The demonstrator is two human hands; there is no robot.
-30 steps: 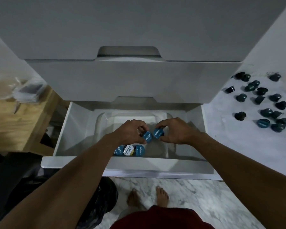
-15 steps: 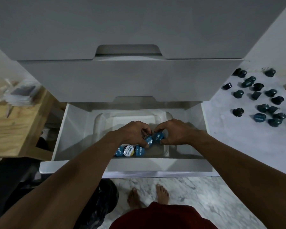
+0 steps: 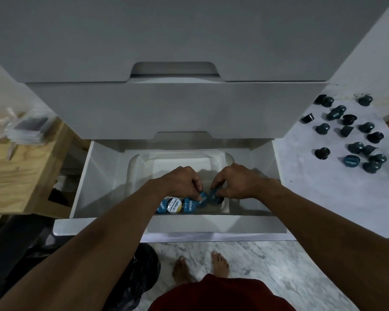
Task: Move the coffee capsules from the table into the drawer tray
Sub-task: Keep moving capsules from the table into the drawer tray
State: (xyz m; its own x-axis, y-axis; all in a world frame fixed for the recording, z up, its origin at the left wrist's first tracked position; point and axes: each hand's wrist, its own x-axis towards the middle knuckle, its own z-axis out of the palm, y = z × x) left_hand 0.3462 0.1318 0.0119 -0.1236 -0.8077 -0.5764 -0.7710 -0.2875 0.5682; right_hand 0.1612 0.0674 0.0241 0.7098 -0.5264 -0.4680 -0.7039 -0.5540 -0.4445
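Note:
The bottom drawer (image 3: 99,187) stands pulled out, and a clear plastic tray (image 3: 180,157) lies inside it. Along the tray's near wall a row of three capsules (image 3: 174,205) rests lid-up, two blue-lidded and one white-lidded. My left hand (image 3: 182,181) pinches a blue-lidded capsule (image 3: 202,200) at the right end of that row. My right hand (image 3: 236,181) pinches another blue-lidded capsule (image 3: 214,196) right beside it, low in the tray. Several dark teal capsules (image 3: 348,133) lie scattered on the white marble table (image 3: 337,198) at the right.
Two shut white drawer fronts (image 3: 166,108) overhang the open drawer. A wooden table (image 3: 16,176) with clear plastic packets (image 3: 26,129) stands at the left. A black bag (image 3: 142,272) and my bare feet (image 3: 200,268) are on the marble floor below.
Both hands have sunk lower into the tray with their capsules, toward the row at the near wall. The view has shifted slightly.

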